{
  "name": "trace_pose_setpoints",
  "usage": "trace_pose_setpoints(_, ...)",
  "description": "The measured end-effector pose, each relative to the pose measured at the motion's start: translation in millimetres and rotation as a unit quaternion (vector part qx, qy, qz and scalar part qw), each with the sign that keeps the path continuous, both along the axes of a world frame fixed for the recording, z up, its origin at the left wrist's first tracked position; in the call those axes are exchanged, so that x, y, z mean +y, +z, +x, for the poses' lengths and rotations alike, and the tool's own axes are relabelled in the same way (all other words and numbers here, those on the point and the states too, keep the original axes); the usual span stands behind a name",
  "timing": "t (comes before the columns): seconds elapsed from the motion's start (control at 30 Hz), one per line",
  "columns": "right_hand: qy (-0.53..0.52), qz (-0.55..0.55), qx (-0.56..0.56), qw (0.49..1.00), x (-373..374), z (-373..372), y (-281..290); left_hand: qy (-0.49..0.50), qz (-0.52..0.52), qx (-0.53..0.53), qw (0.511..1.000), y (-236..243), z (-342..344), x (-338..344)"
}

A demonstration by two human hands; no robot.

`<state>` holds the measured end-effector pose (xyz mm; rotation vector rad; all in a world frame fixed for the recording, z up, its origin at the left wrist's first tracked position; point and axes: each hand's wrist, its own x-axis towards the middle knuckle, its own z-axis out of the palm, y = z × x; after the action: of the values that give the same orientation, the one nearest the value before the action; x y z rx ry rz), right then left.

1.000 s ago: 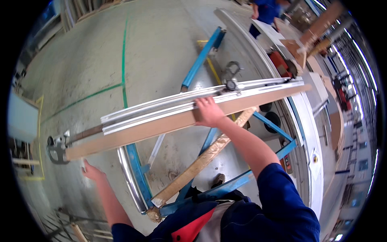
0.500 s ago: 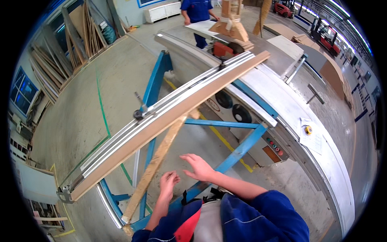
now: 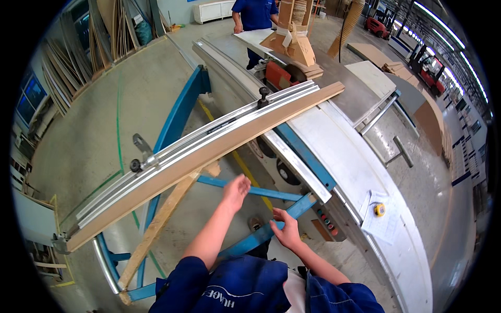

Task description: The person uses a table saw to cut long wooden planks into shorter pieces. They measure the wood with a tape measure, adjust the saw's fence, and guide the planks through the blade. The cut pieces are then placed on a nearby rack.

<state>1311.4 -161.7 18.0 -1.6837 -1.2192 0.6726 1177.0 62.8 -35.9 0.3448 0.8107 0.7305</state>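
My left hand [image 3: 237,192] is raised over the blue frame [image 3: 255,239], its fingers stretched out and holding nothing. Lower and to the right, my right hand [image 3: 287,229] is open too, thumb apart from the fingers, above the same frame's near bar. Ahead of both hands a long brown board [image 3: 219,151] lies slantwise along a silver aluminium fence [image 3: 229,121]. Neither hand touches the board. A rough wooden batten [image 3: 162,229] runs from beneath it down to the frame's near left corner.
On the long white machine table [image 3: 344,151] to the right lie a yellow tape measure [image 3: 379,209] and a paper sheet [image 3: 385,227]. A red saw guard [image 3: 279,76] stands at the far end, near another person [image 3: 254,14] in blue. Boards [image 3: 99,41] lean against the left wall.
My left hand has moved forward and its fingers have straightened from a curl. My right hand has drawn back to the right. The view has shifted, with the machine appearing farther left.
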Motion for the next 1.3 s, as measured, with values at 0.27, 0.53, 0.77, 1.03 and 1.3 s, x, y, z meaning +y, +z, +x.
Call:
trace_pose_setpoints(0.27, -0.006, -0.13, -0.051, 0.99, 16.8, 130.0, 14.6, 0.357, -0.15, -0.062, 0.92, -44.6, 172.8, 164.7)
trace_pose_setpoints(0.53, 0.011, -0.054, -0.134, 0.989, 148.4, 230.0, 18.4, 0.433, -0.17, -0.066, 0.883, -10.5, 204.2, 192.3)
trace_pose_setpoints(0.77, 0.047, 0.057, -0.22, 0.973, 355.0, 294.3, 24.4, 0.421, -0.123, 0.012, 0.899, -24.0, 184.6, 195.7)
trace_pose_setpoints(1.03, 0.125, 0.084, -0.41, 0.899, 462.5, 377.0, -14.0, 0.401, -0.085, 0.067, 0.91, -13.1, 185.7, 181.4)
trace_pose_setpoints(1.3, 0.22, 0.116, -0.403, 0.881, 487.9, 397.7, -18.3, 0.372, -0.051, 0.096, 0.922, -35.0, 176.8, 177.0)
